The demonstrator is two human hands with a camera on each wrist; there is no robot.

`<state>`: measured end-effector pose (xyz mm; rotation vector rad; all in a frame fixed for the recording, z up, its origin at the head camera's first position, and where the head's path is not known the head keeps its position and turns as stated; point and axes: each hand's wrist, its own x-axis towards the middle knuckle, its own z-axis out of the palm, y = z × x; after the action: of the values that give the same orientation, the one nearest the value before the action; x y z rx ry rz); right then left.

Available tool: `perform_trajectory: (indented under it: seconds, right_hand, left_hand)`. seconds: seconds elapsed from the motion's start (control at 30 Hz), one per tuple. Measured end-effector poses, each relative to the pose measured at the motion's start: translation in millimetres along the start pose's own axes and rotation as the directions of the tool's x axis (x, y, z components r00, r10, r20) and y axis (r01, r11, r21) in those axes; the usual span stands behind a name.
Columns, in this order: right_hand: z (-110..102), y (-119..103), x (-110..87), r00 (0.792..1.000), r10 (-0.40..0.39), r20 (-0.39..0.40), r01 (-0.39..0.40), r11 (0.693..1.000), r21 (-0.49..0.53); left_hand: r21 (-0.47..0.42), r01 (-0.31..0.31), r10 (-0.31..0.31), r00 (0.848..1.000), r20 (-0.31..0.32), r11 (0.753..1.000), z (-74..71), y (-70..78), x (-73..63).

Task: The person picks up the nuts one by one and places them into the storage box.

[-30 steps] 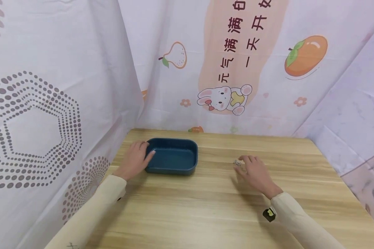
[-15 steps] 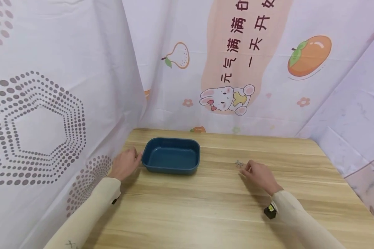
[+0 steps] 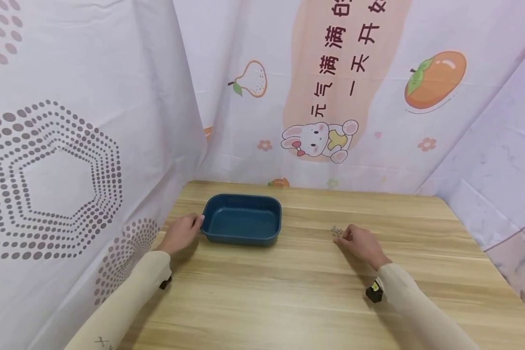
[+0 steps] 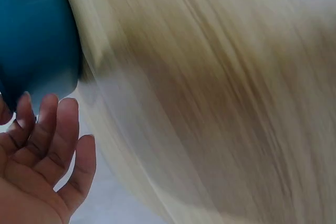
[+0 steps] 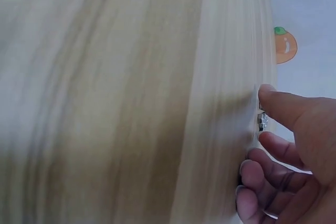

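Your right hand [image 3: 362, 244] has thumb and forefinger a narrow gap apart, other fingers curled in, and those little metal bits [image 3: 336, 231] are on the bench [image 3: 253, 291] right at your fingertips, just ahead. Your left hand [image 3: 180, 234] has its fingers bent up against the end of the blue tray [image 3: 240, 221]; can't tell if you're really gripping it tbh. Tray's just right of that hand, well off to the left of your right one.
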<state>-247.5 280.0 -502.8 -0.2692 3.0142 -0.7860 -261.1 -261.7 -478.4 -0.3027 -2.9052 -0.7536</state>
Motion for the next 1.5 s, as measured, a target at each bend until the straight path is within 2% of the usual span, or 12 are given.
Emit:
perform_trajectory:
  seconds: [0.3,0.57,1.13,1.5]
  right_hand:
    - [3.4,4.7,7.5,1.000,-0.014,-0.020,0.014,1.000,-0.002]
    - [2.9,2.7,7.4,1.000,-0.001,-0.023,0.001,1.000,0.017]
    - [1.3,1.3,11.8,1.000,0.007,-0.031,-0.006,1.000,0.010]
    - [-1.4,6.8,15.6,0.998,-0.065,-0.009,0.065,0.998,0.016]
  left_hand:
    - [-0.053,0.014,-0.010,0.997,0.077,0.998,4.8,-1.6,3.2]
    - [-0.073,0.030,-0.022,0.994,0.109,0.997,4.7,-0.2,3.3]
    - [-0.057,0.029,-0.022,0.993,0.116,0.998,2.4,6.9,2.3]
    - [-0.061,0.032,-0.024,0.991,0.132,0.998,1.1,5.4,1.7]
